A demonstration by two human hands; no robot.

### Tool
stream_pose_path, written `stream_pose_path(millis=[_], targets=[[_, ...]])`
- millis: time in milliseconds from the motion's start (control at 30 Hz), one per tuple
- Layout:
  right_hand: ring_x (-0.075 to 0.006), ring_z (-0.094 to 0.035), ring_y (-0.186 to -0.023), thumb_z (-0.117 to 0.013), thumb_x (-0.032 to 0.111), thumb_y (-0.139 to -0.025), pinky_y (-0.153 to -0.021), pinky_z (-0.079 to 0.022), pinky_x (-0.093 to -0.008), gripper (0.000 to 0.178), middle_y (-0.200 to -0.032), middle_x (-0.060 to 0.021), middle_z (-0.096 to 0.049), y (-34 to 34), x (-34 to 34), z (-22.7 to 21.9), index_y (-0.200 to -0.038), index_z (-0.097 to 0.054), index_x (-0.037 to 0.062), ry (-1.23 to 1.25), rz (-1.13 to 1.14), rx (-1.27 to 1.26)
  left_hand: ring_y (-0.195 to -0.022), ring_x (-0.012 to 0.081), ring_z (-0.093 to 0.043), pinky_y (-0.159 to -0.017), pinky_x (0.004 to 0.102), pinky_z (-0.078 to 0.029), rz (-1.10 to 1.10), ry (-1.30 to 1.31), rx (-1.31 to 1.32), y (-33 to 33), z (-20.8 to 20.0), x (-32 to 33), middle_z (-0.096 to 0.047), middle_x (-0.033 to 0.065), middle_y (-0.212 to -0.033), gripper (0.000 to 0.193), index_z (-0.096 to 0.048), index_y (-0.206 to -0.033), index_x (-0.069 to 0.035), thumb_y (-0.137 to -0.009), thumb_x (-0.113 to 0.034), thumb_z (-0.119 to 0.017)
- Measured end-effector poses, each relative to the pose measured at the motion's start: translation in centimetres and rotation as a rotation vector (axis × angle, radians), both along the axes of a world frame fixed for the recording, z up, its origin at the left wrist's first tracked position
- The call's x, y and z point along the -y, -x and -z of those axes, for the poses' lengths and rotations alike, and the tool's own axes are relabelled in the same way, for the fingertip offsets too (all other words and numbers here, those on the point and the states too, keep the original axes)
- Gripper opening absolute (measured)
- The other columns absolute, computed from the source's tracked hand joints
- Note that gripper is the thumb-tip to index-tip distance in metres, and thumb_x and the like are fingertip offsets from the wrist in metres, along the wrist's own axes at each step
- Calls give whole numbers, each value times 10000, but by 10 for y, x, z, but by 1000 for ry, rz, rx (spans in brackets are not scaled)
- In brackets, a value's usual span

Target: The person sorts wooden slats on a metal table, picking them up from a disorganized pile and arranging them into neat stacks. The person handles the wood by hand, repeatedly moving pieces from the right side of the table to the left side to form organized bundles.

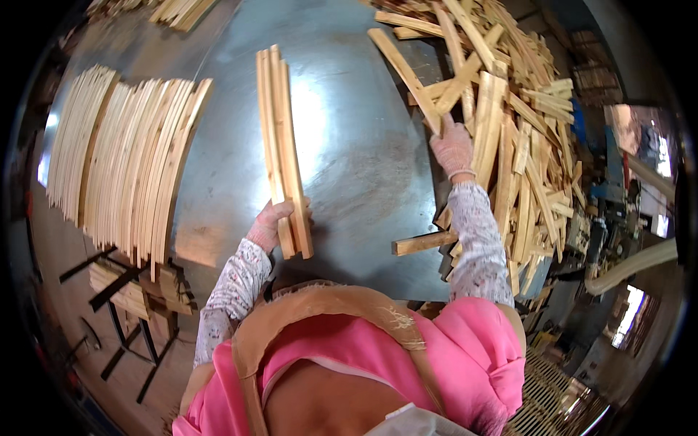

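Both of my hands wear pale pink gloves. My left hand (270, 225) is closed round the near end of a few wooden strips (282, 152), which lie side by side and point away from me over the metal table. My right hand (453, 147) grips the near end of one wooden slat (404, 76), its far end angled up and to the left. That hand is at the left edge of a jumbled heap of wooden pieces (502, 138). The fingers under the wood are partly hidden.
A grey metal table (349, 174) spreads out before me, with glare at its middle. Rows of strips (134, 160) lie neatly side by side at the left. A short wooden piece (424, 243) juts from the heap near me. A dark metal stand (127, 312) is at lower left.
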State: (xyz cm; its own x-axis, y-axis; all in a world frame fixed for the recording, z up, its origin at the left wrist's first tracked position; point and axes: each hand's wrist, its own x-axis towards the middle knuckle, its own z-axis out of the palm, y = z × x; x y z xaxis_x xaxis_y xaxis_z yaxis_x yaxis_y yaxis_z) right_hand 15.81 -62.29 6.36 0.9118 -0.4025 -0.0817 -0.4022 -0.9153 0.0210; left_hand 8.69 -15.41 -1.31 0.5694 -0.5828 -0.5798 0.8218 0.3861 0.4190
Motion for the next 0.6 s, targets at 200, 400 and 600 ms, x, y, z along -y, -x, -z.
stream_pose_path(millis=[200,400,600], targets=[[-417,-544,-1439,-613,396,-1041,-1189,-426,-367,808,-1513,-351,-553,62,-251,31,-1613,-341,-105,-1144,-133,-53,-1152,323,-691,-985,480,-614,-37,-103,160,-1,7,-10,-628,203,-1368,797,-400,-1561,19,-910,-247,-774],[-475,-738,-890,-572,261,-1048,-697,-617,-548,234,-1578,-337,-426,86,-356,68,-1231,-648,137,-626,-835,11,-1283,248,-619,-1118,405,-510,-146,-341,197,34,15,-92,-626,182,-1414,860,-395,-1585,12,-931,-306,-854],[-435,-754,-967,-509,337,-1092,-756,-643,-478,326,-1561,-413,-435,87,-448,73,-1387,-638,285,-437,-975,-442,-1046,305,-699,-975,415,-547,375,-1378,577,37,-30,-179,-715,188,-1165,790,-525,-1497,60,-957,-488,-705]])
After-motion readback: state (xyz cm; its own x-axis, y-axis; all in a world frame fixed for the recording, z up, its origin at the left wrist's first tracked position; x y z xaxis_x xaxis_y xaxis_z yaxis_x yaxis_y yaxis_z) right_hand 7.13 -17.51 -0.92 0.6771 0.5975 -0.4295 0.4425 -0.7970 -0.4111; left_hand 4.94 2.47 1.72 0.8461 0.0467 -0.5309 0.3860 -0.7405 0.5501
